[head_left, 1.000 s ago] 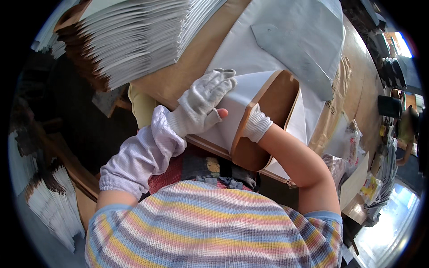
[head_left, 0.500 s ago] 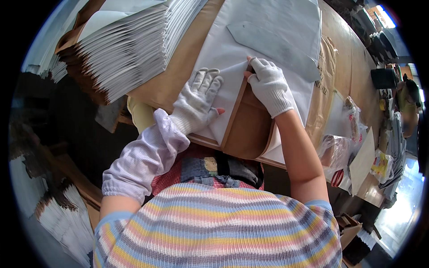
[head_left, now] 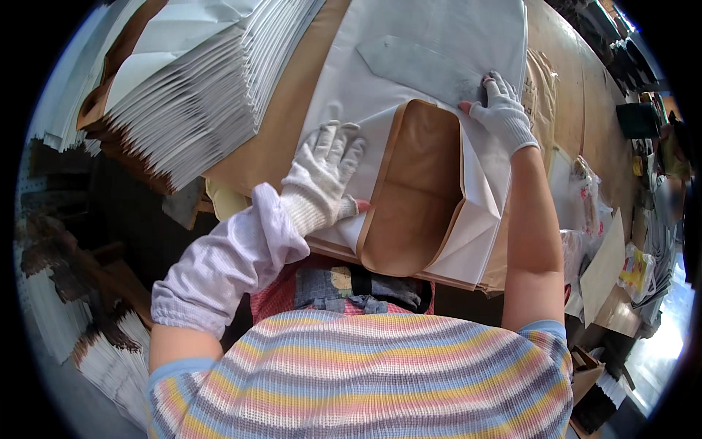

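A stack of white paper bags (head_left: 333, 95) with brown linings lies in front of me. The top bag's near end is spread into a rounded brown opening (head_left: 417, 183), with a white folded flap at its right side. My left hand (head_left: 327, 164), in a white glove with a lilac sleeve above it, lies flat and open on the white paper left of the opening. My right hand (head_left: 503, 113), in a white glove with bare fingertips, rests with fingers and thumb apart at the right end of a flat grey plate (head_left: 413, 66). That plate lies across the bag beyond the opening.
A thick fanned pile of white, brown-lined bags (head_left: 190, 95) stands at the left. Right of the stack are brown wrapping paper (head_left: 540, 95), clear plastic bags (head_left: 585, 194) and a pale card (head_left: 603, 267). More bags (head_left: 110, 358) are stacked low at the left.
My right hand has let go of the brown edge and moved up and right to the plate's end. The bag's opening has widened and rounded. The left hand has stayed nearly in place.
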The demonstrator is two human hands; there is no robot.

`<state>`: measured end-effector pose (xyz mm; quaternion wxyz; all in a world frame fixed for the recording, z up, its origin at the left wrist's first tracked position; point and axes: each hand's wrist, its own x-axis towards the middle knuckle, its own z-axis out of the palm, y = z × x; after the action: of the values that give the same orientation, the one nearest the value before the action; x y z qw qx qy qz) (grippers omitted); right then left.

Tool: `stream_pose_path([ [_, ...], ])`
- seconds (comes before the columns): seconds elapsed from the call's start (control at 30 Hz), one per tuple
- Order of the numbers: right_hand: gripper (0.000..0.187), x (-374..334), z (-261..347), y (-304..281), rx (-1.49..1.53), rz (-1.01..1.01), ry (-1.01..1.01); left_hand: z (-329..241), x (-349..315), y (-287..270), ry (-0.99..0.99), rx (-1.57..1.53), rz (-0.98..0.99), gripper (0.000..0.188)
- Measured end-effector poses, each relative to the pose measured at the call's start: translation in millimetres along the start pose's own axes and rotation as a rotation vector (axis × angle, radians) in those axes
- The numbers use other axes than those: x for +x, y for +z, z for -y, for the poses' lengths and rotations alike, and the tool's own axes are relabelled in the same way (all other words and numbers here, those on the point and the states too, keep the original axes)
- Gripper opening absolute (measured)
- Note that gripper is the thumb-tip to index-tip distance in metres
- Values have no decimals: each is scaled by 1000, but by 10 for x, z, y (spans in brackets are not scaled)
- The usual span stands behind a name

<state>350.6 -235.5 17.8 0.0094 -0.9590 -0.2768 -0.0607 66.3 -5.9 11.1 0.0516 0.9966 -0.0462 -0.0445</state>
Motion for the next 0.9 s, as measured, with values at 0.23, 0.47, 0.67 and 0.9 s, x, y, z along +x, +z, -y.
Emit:
stream_pose_path([
  [0.23,30,72,110,-542,256,-116,183,-62,753,-220,228,-228,-131,89],
  [0.47,15,-1454,311,-418,871,83,24,69,-186,58,-195,-462,-158,98],
  [0.67,9,-1446,467,-169,698,38,-73,198,-718,57,-511,172,-71,102],
  [0.9,11,-1373,516,-161,692,48,-89,-99,-597,176,44,-248,-341,72],
])
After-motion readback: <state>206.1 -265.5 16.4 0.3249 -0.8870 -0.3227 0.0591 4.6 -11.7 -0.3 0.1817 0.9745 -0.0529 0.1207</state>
